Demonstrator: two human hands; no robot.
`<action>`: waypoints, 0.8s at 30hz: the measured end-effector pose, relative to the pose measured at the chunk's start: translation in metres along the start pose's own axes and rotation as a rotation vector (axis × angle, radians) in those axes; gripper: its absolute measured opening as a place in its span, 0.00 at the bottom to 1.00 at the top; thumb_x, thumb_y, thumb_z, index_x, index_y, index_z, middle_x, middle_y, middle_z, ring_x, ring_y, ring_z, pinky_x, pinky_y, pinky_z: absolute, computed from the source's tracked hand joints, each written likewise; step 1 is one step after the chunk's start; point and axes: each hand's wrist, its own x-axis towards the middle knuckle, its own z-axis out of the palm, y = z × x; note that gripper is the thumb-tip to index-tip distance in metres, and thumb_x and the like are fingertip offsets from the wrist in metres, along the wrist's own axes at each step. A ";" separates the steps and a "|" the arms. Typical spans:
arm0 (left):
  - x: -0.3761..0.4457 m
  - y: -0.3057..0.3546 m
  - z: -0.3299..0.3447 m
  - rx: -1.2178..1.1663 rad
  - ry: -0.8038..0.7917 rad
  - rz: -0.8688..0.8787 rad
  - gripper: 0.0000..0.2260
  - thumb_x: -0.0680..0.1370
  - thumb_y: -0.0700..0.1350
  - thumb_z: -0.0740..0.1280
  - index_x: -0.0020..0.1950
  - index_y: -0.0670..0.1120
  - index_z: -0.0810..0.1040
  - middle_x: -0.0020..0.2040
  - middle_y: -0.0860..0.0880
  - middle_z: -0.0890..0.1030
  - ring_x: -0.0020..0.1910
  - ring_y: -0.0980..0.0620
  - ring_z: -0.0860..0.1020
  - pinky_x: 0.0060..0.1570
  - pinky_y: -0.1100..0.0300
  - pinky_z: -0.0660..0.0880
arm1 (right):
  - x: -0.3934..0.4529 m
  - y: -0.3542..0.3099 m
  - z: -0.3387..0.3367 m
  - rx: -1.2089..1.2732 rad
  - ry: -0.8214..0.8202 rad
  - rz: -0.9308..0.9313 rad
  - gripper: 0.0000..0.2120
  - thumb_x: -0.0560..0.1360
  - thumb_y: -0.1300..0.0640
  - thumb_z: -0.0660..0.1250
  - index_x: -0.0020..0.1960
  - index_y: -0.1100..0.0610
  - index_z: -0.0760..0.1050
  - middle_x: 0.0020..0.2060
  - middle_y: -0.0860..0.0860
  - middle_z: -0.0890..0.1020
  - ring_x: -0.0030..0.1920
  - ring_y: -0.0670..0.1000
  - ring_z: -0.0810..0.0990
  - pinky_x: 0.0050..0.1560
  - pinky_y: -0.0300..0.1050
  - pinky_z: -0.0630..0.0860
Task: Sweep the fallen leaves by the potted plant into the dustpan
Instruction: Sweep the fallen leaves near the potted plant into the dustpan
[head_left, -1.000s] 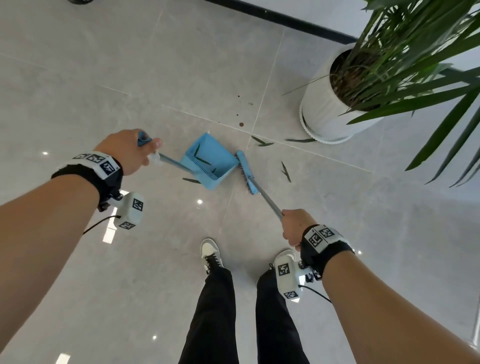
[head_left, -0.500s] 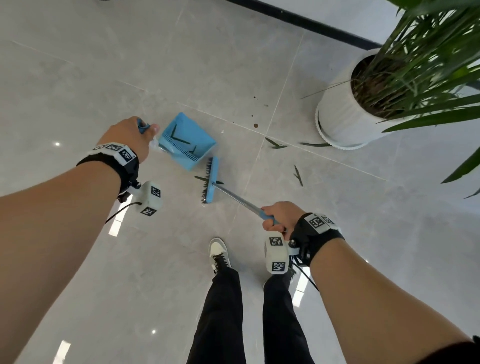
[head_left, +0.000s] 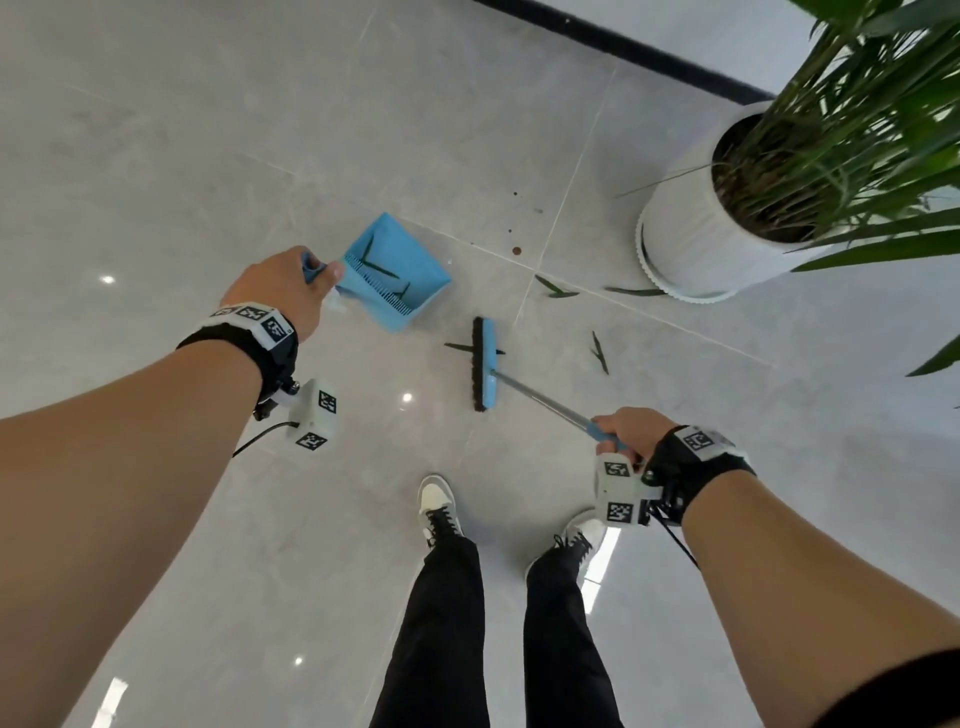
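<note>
My left hand (head_left: 283, 287) grips the handle of a blue dustpan (head_left: 410, 260), which holds a few dark green leaves. My right hand (head_left: 631, 430) is closed on the blue grip of a broom; its blue head (head_left: 487, 364) with black bristles rests on the floor just right of the dustpan, apart from it. One leaf (head_left: 460, 346) lies under the bristles. More fallen leaves lie on the tiles: a pair (head_left: 556, 288) near the tile joint, one (head_left: 636, 291) against the pot's base, and one (head_left: 599, 352) right of the broom.
A white ribbed pot (head_left: 691, 244) with a tall green plant (head_left: 857, 104) stands at the upper right; its fronds overhang the floor. A black baseboard (head_left: 623, 39) runs along the far wall. My two shoes (head_left: 439, 506) stand below the broom. Small brown specks (head_left: 516, 251) dot the tiles.
The broom head has swung from the dustpan's right side down to the floor below it. The dustpan has turned and tilted up, with my left hand closer to its body.
</note>
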 end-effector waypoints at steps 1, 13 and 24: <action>-0.001 0.004 0.002 0.010 -0.014 0.016 0.20 0.80 0.67 0.55 0.51 0.51 0.73 0.38 0.48 0.79 0.38 0.44 0.77 0.40 0.51 0.75 | -0.004 0.000 -0.008 0.013 -0.009 0.015 0.06 0.81 0.58 0.55 0.53 0.57 0.70 0.28 0.52 0.72 0.22 0.48 0.66 0.19 0.36 0.64; -0.020 0.071 0.022 0.221 -0.243 0.246 0.18 0.79 0.67 0.55 0.49 0.55 0.73 0.39 0.52 0.79 0.38 0.51 0.77 0.41 0.53 0.76 | -0.056 0.035 -0.075 0.127 0.189 0.053 0.18 0.79 0.52 0.56 0.66 0.57 0.71 0.25 0.52 0.71 0.19 0.47 0.60 0.23 0.35 0.59; -0.052 0.087 0.067 0.302 -0.344 0.259 0.17 0.80 0.66 0.56 0.50 0.54 0.73 0.39 0.54 0.75 0.39 0.51 0.75 0.39 0.56 0.69 | -0.039 0.026 -0.059 -0.210 0.240 -0.014 0.20 0.80 0.55 0.57 0.70 0.62 0.68 0.44 0.53 0.78 0.35 0.49 0.75 0.23 0.38 0.75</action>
